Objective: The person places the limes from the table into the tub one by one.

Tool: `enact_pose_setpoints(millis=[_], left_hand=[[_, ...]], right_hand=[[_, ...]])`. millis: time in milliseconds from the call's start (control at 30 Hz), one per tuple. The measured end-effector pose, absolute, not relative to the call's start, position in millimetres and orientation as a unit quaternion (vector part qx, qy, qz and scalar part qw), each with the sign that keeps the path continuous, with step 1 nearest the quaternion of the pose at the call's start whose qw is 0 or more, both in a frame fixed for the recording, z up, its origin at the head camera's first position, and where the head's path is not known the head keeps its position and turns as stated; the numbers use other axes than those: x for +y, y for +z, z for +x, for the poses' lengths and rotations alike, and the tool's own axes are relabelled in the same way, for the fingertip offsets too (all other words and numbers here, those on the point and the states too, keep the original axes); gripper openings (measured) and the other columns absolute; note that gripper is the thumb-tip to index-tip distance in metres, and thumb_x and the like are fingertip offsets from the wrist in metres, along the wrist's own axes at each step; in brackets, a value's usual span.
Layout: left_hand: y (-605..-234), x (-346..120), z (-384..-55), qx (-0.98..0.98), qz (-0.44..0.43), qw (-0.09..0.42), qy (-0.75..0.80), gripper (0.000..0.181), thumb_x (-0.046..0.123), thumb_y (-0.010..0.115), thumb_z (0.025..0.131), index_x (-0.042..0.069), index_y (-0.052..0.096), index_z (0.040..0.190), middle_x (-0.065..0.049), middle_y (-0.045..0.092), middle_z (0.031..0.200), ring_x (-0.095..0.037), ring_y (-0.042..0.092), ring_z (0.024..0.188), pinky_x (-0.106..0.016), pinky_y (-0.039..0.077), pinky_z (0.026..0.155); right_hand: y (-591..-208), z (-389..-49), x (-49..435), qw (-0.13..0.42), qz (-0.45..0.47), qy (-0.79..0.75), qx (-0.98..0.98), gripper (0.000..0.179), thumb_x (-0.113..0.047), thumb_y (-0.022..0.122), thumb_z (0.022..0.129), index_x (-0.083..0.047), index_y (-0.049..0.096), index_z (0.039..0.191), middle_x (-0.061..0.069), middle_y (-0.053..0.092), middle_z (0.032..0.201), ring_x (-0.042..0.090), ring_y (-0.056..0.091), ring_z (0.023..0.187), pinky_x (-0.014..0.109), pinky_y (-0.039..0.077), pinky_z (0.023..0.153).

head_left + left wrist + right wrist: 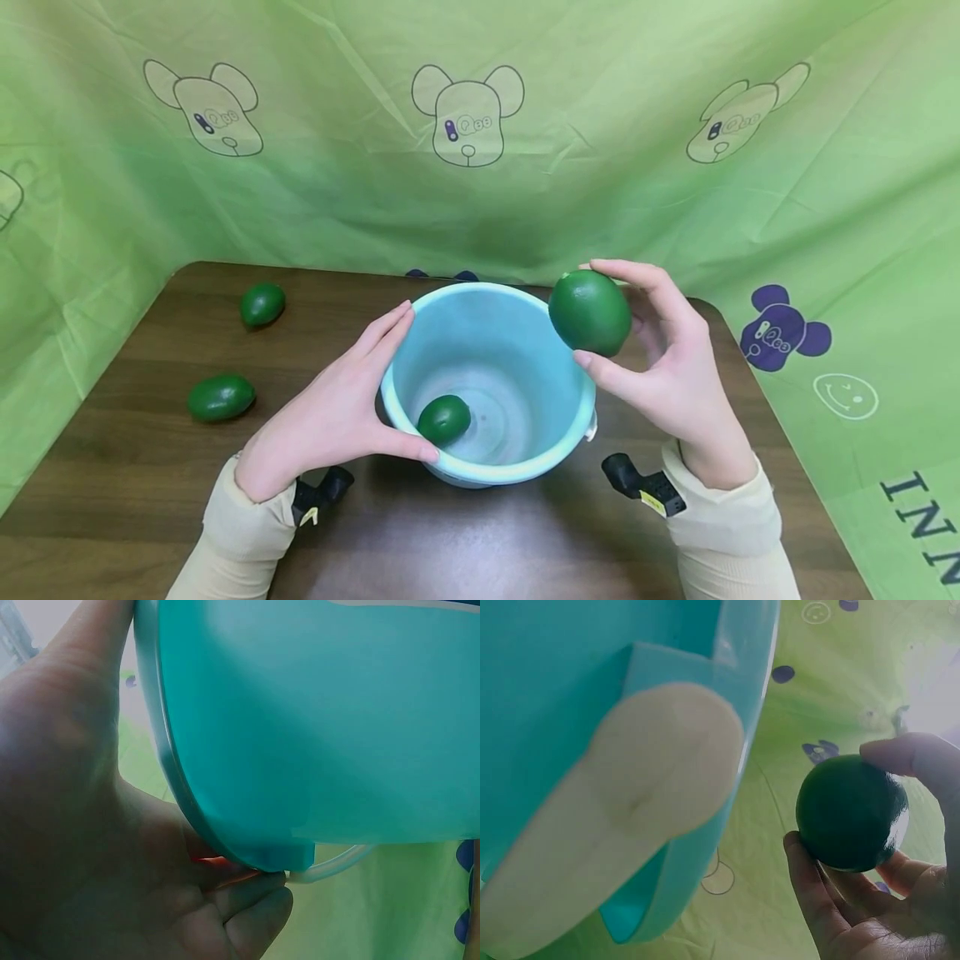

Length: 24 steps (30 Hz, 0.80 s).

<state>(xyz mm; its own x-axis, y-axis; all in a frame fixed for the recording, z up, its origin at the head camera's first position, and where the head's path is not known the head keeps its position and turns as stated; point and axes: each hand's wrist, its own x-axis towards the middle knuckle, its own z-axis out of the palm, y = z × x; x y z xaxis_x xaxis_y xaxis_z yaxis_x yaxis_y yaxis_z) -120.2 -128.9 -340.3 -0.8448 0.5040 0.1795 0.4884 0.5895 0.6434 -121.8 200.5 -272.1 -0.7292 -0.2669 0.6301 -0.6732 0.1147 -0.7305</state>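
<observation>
A light blue bucket [491, 475] stands on the table with one green lime [445, 419] lying inside at its left. My left hand [337, 408] holds the left side of the bucket's rim, thumb at the front and fingers toward the back. In the left wrist view those fingertips [259, 915] rest by the lug where the handle joins. My right hand [675, 358] holds another lime [590, 312] between thumb and fingers, raised over the bucket's right rim. The right wrist view shows this lime [851, 814] beside the bucket's pale handle end [667, 757].
Two more limes lie on the wooden table [90, 483] left of the bucket, one farther back [262, 305] and one nearer [222, 397]. A green printed curtain [337, 192] hangs behind the table and along its sides. Black wrist cameras [641, 485] sit at both cuffs.
</observation>
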Motion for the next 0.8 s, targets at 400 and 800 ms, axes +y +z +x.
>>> enact_pose_setpoints(millis=[400, 800], left_hand=[[-341, -129, -120, 0.892, 0.279, 0.01, 0.356, 0.14, 0.082, 0.078, 0.061, 0.015, 0.012, 0.165, 0.01, 0.006, 0.168, -0.021, 0.026, 0.149, -0.048, 0.039, 0.11], [-341, -129, -120, 0.893, 0.279, 0.007, 0.353, 0.14, 0.082, 0.078, 0.061, 0.015, 0.012, 0.165, 0.01, 0.006, 0.168, -0.021, 0.024, 0.15, -0.048, 0.037, 0.111]], right_hand=[[-268, -111, 195, 0.146, 0.343, 0.503, -0.78, 0.079, 0.023, 0.078, 0.064, 0.006, 0.057, 0.138, 0.019, 0.062, 0.131, 0.026, 0.061, 0.113, 0.028, 0.051, 0.09], [-273, -108, 186, 0.08, 0.374, 0.477, -0.792, 0.072, 0.018, 0.079, 0.068, 0.0, 0.06, 0.135, 0.009, 0.064, 0.127, 0.024, 0.061, 0.109, 0.03, 0.048, 0.095]])
